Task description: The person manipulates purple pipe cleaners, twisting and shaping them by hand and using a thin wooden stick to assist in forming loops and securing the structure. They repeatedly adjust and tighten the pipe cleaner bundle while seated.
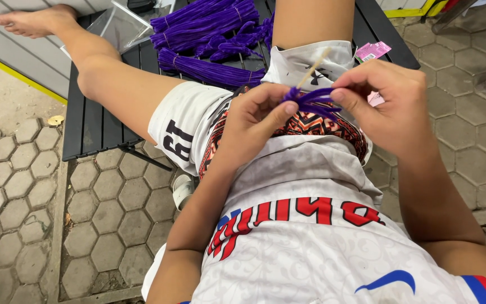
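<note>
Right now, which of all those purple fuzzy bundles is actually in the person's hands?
The small purple fuzzy bundle pinched between left hand and right hand, with a wooden stick; the others lie on the black slatted table.

An outdoor yard used as a home craft spot: hexagonal paving stones point(113, 208) at seven o'clock, a low black slatted table point(94, 121) at ten, purple pipe-cleaner bundles point(206, 25) at twelve.

Pink packet point(372, 51) and clear bag point(120, 26) on table point(94, 126).

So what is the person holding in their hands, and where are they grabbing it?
Both hands, left hand and right hand, pinch a small bunch of purple fuzzy strands at its two ends, with a thin wooden stick.
</note>
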